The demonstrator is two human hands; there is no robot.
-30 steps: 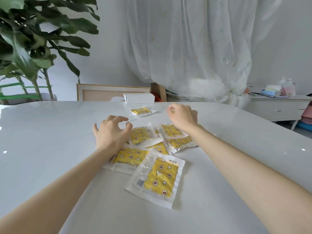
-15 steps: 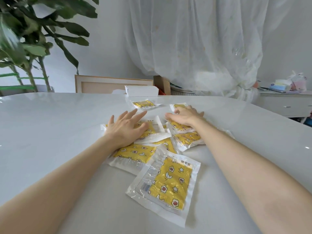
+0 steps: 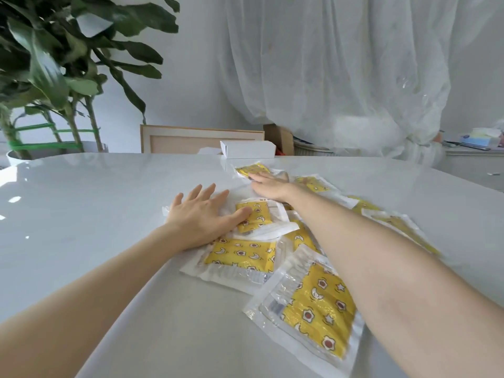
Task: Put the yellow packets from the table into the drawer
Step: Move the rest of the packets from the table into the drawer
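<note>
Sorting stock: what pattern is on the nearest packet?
Yellow with stars, moons and flowers on the packet; head view.

Single head view – forward and down, close over table

The right forearm crossed the middle of the frame and hid parts of several yellow packets, so their count could not be told. The nearest packet, at lower centre, lost its right side behind that arm. The left hand covered the left part of 1 packet. The right hand lay blurred over the farthest packet. At the upper left, the plant was blurred and cut off by the frame's edge.
</note>
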